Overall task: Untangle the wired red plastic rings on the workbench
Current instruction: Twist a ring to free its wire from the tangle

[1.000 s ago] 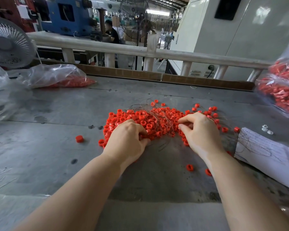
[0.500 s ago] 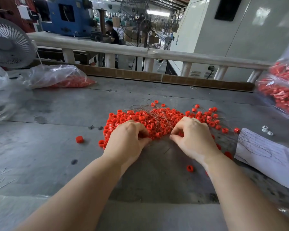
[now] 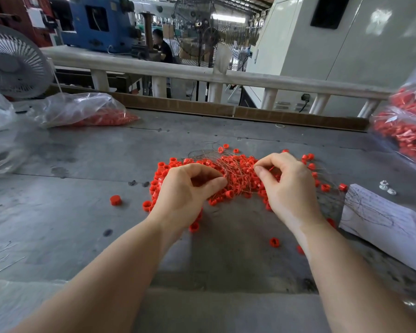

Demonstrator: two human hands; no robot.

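the tangle of wired red rings (image 3: 235, 174) lies on the desk (image 3: 82, 212) between both grips, left hand (image 3: 187, 191) and right hand (image 3: 286, 183) each pinching wire strands at its middle, equally near.

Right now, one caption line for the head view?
Left hand and right hand pinch wires in the tangled red plastic rings on the workbench.

Factory floor: blue machine (image 3: 94, 22), pedestal fan (image 3: 202, 30), workbench (image 3: 82, 188).

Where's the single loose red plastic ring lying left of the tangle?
In the head view, the loose red plastic ring sits on the grey workbench, left of the left hand.
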